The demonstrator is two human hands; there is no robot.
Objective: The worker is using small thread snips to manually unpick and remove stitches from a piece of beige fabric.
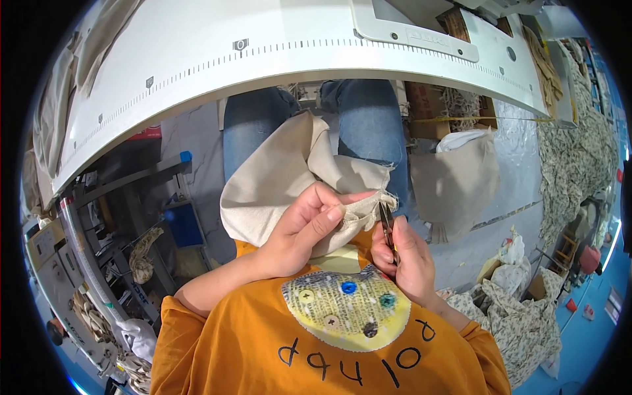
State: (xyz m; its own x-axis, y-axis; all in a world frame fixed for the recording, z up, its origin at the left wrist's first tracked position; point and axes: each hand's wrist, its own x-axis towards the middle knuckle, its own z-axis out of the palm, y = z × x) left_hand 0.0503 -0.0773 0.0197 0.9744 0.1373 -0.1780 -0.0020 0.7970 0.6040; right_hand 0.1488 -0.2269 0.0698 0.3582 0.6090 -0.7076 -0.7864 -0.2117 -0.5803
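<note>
A piece of beige cloth (276, 191) with frayed edges lies across my lap, over blue jeans. My left hand (306, 227) pinches its gathered edge between thumb and fingers, with the index finger stretched along the fabric toward the right. My right hand (407, 253) is closed around small dark thread snips (387, 227), blades pointing up and away from me. The blade tips touch or nearly touch the frayed corner of the cloth, just right of my left fingertips. Whether the blades are cutting a thread cannot be made out.
A white sewing-machine table (197, 79) with a printed ruler edge curves in front of me, a machine base (415, 33) on it. Beige cloth pieces (454, 181) hang at the right, beyond them heaps of patterned fabric (573, 164). A metal frame (141, 174) stands at the left.
</note>
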